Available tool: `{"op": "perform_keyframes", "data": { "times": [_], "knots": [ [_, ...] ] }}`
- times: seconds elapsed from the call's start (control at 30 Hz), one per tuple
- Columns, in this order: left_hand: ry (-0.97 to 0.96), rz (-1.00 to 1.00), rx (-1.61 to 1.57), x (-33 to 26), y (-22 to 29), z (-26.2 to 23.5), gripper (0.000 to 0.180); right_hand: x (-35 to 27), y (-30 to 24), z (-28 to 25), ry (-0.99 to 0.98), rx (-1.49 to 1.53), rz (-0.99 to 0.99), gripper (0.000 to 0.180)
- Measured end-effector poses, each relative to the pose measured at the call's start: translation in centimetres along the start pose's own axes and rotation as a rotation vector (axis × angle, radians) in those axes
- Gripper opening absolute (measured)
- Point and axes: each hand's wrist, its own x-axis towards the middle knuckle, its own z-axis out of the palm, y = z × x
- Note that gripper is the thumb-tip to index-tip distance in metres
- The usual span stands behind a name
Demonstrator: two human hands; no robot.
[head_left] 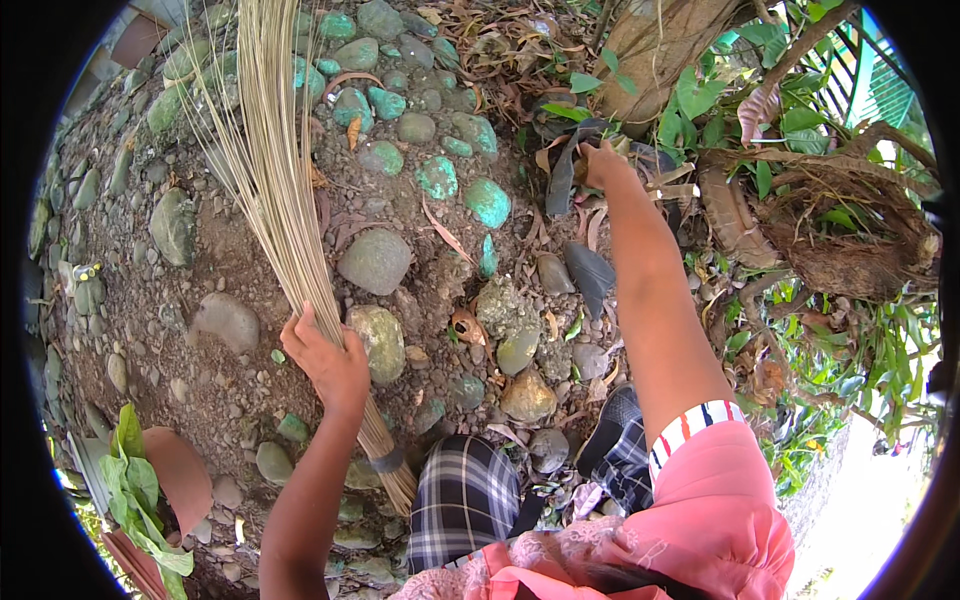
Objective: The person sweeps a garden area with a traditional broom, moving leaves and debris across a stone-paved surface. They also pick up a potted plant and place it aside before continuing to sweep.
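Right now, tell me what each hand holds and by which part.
Left hand grips the stick broom near its bound end. Right hand reaches into dry leaves; whether it holds any cannot be told.

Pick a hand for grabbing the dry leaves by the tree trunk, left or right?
Right. The right hand is already stretched out into the dry leaves at the tree trunk. The left hand is wrapped around the stick broom, well short of that pile.

Outdoor garden yard: bare soil [250, 390], painted stones [487, 202], dry leaves [500, 45], tree trunk [650, 50].
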Motion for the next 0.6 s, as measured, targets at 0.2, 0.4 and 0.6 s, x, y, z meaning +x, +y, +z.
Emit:
{"op": "perform_keyframes", "data": {
  "times": [0.2,0.4,0.6],
  "knots": [
    [0.017,0.034,0.016,-0.1,0.0,-0.1,0.056,-1.7,-0.8,0.5,0.194,-0.056,-0.167,0.047],
    [0.038,0.06,0.029,0.0,0.1,0.0,0.057,-10.1,-2.4,-1.7,0.143,0.105,-0.142,0.03],
    [0.03,0.043,0.024,0.0,0.2,-0.1,0.057,-19.3,-0.2,0.6,0.155,-0.256,-0.604,0.018]
  ]
}}
